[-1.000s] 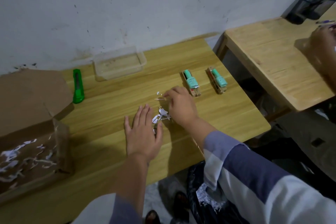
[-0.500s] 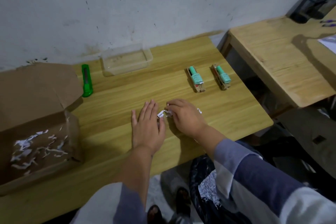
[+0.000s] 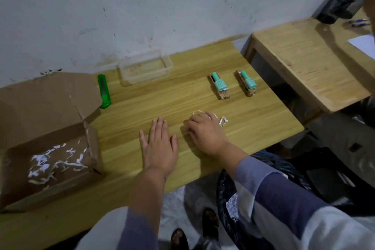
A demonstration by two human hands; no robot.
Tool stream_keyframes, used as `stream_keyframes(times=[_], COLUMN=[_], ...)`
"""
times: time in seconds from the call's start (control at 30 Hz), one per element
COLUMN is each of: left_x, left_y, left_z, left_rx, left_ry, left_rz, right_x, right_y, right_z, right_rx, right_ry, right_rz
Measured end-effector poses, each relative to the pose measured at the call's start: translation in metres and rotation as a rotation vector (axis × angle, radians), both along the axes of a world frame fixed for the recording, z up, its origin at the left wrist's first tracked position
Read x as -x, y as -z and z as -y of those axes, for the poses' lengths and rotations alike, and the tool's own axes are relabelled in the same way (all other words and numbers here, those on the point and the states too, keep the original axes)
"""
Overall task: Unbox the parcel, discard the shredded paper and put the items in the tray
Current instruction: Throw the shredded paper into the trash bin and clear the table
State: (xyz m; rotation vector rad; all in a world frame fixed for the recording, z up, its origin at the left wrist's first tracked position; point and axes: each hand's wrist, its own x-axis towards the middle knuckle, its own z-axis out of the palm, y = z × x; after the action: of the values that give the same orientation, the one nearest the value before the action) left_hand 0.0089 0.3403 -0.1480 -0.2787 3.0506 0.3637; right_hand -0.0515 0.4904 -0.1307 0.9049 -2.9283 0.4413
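My left hand (image 3: 159,144) lies flat on the wooden table (image 3: 253,111), fingers straight, holding nothing. My right hand (image 3: 205,132) sits just right of it with its fingers curled down over a few white paper shreds (image 3: 223,122) that poke out beside it. Two teal bottles (image 3: 219,85) (image 3: 248,82) lie side by side beyond my right hand. The clear plastic tray (image 3: 145,67) stands by the wall with no items in it. At the left, the open cardboard box (image 3: 50,119) holds loose shredded paper (image 3: 54,160).
A green box cutter (image 3: 104,91) lies between the box and the tray. A black bin bag (image 3: 269,168) with paper in it hangs below the table's front edge. A second wooden table (image 3: 304,57) with black mesh holders (image 3: 341,6) stands at the right.
My right hand has slid right along the table with the shreds, away from my left hand. The left hand has stayed flat.
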Motion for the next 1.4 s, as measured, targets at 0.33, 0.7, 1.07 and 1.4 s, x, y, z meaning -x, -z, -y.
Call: stream_keyframes(times=[0.33, 0.7, 1.07, 1.4], left_x=[0.013, 0.016, 0.015, 0.014], left_y=[0.005, 0.006, 0.008, 0.012], left_z=[-0.035, -0.036, -0.035, -0.035], left_rx=[0.05, 0.005, 0.044, 0.055], left_ry=[0.207, 0.165, 0.187, 0.193], left_rz=[0.005, -0.042, -0.057, -0.038], right_x=[-0.018, 0.01, -0.014, -0.084], right_y=[0.014, 0.02, 0.007, 0.001], right_z=[-0.064, -0.032, -0.052, -0.146], right_rx=[-0.042, -0.029, -0.043, 0.077], right_ry=[0.292, 0.124, 0.283, 0.786], right_rz=[0.15, -0.112, 0.089, 0.203])
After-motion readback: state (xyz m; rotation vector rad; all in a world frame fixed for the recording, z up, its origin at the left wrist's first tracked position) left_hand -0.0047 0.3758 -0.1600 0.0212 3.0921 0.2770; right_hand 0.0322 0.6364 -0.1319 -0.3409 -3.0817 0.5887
